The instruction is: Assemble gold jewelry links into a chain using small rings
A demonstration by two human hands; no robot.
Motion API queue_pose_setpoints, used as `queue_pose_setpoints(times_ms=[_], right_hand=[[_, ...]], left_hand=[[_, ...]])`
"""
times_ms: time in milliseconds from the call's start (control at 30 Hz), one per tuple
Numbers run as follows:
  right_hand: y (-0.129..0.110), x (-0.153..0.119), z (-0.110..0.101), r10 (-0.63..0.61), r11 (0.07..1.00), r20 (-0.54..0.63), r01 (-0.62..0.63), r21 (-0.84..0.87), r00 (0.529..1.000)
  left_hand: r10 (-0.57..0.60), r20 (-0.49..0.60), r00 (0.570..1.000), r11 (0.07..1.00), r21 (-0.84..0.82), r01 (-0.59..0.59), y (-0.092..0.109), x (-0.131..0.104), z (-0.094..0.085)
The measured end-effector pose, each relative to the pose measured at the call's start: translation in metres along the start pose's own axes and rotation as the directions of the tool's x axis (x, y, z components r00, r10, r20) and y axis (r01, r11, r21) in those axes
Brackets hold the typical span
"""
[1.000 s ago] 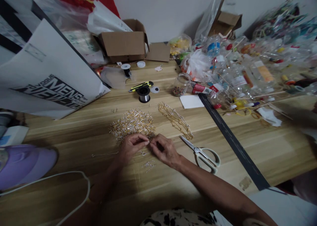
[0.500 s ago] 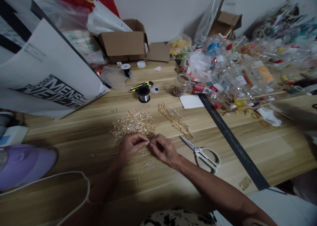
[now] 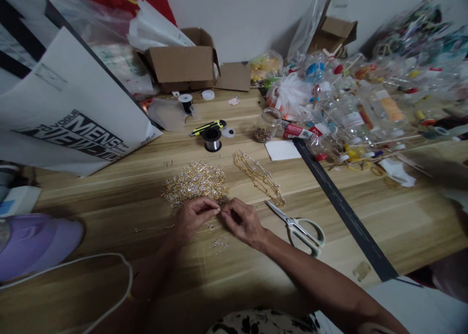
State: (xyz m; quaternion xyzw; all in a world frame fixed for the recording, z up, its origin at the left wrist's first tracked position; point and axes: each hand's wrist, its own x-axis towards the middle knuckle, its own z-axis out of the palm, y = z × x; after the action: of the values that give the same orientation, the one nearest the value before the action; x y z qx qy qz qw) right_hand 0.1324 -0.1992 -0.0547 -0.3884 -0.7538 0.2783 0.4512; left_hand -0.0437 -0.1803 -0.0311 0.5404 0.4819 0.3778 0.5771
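Fingertips of my left hand [image 3: 195, 216] and my right hand [image 3: 244, 222] meet in a pinch low over the table. Whatever tiny piece sits between them is too small to make out. Just below the fingers lies a bit of silver chain with a ring [image 3: 212, 226]. Closer to me rest short silver chain pieces [image 3: 220, 245]. Behind the left hand is a heap of gold and silver chain bits [image 3: 197, 180]. Longer gold and silver chains [image 3: 259, 177] lie stretched out beyond the right hand. Scissors [image 3: 298, 226] with pale handles lie partly spread to its right.
A wire spool [image 3: 212, 141] and yellow utility knife [image 3: 208, 127] lie behind the heap. A jar of beads [image 3: 268, 127] stands by piled plastic bottles [image 3: 354, 114]. A black strip [image 3: 343, 209] crosses the right side; a white cable [image 3: 124, 258] curls at left.
Both hands keep the same pinch with hardly any movement. At the right edge, a blurred shape has shifted further into view.
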Motion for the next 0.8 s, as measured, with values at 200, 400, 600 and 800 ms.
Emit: queue_pose_setpoints(times_ms=[200, 400, 600, 800], right_hand=[[-0.0013, 0.0006, 0.0001, 0.007, 1.000, 0.002, -0.007, 0.001, 1.000], [-0.0014, 0.0008, -0.0005, 0.002, 1.000, 0.002, -0.002, -0.004, 1.000], [-0.0009, 0.0004, -0.0001, 0.008, 1.000, 0.000, -0.008, -0.007, 1.000], [0.0002, -0.0001, 0.0005, 0.002, 1.000, 0.001, -0.002, -0.001, 1.000]], left_hand=[[0.003, 0.003, 1.000, 1.000, 0.005, -0.003, 0.0006, 0.0006, -0.0004], [0.009, 0.001, 1.000, 1.000, 0.020, -0.009, 0.0025, -0.0001, 0.0001], [0.036, 0.003, 0.999, 0.999, 0.031, -0.036, 0.0009, 0.0006, 0.0001], [0.046, 0.020, 0.999, 0.998, 0.036, -0.046, 0.0037, 0.0005, 0.0007]])
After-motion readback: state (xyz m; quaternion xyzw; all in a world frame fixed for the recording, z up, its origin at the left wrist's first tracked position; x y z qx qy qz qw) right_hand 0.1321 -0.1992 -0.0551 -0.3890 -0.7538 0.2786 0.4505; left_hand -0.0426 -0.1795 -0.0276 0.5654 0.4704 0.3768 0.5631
